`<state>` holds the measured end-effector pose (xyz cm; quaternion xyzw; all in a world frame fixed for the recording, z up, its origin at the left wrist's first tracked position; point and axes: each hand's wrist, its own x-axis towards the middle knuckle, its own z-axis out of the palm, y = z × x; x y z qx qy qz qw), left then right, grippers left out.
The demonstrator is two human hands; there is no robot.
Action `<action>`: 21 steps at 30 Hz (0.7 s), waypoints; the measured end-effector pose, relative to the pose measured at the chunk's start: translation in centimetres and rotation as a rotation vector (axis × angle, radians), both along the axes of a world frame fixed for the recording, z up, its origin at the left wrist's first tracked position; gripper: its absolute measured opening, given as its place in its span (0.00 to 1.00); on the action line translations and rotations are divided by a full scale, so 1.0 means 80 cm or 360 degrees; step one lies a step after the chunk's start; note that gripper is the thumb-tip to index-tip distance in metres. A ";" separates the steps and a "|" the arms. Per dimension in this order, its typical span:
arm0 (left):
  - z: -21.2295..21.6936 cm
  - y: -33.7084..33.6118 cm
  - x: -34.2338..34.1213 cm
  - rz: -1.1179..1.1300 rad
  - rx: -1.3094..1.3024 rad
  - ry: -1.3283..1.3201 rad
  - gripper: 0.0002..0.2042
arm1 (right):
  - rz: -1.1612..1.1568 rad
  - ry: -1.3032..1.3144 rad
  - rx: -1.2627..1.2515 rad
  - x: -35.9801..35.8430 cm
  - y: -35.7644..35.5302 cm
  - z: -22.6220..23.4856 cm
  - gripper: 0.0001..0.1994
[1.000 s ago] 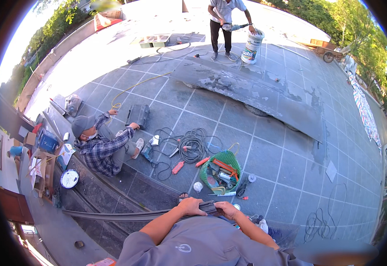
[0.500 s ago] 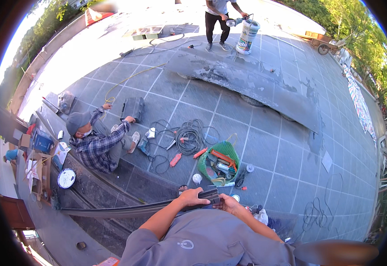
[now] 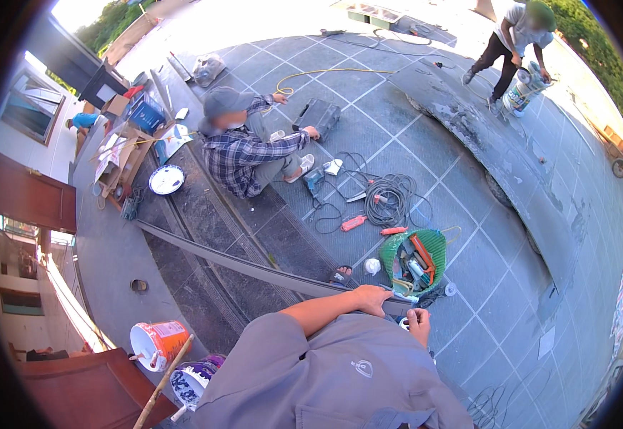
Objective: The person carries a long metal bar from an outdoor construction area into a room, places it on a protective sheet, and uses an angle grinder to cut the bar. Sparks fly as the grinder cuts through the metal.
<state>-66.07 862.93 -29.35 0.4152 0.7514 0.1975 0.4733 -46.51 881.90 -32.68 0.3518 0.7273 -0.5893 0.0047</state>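
Rail (image 3: 254, 270): long, grey, narrow, running diagonally across dark slabs to the person's hands. Left hand (image 3: 373, 299) lies curled over its near end; right hand (image 3: 419, 323) is closed on what may be a small tool, mostly hidden. Green basket (image 3: 433, 247) sits just beyond. 1 co-worker (image 3: 243, 146) sits farther off.

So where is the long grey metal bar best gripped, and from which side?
Judging by its pose, at the near end, from above: the long grey metal bar lies nearly level, and the left hand already rests on top there. Its far end runs away to the left, beyond easy reach.
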 end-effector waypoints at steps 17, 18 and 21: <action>0.002 0.005 -0.031 0.0001 -0.0041 -0.0402 0.45 | 0.0165 -0.0106 -0.0180 -0.029 -0.001 0.039 0.14; -0.008 0.004 -0.028 0.0000 -0.0023 -0.0395 0.45 | 0.0225 -0.0142 -0.0192 -0.026 0.002 0.030 0.14; -0.043 0.012 -0.017 -0.0028 0.0004 -0.0407 0.45 | 0.0289 -0.0187 -0.0222 -0.020 0.011 0.010 0.14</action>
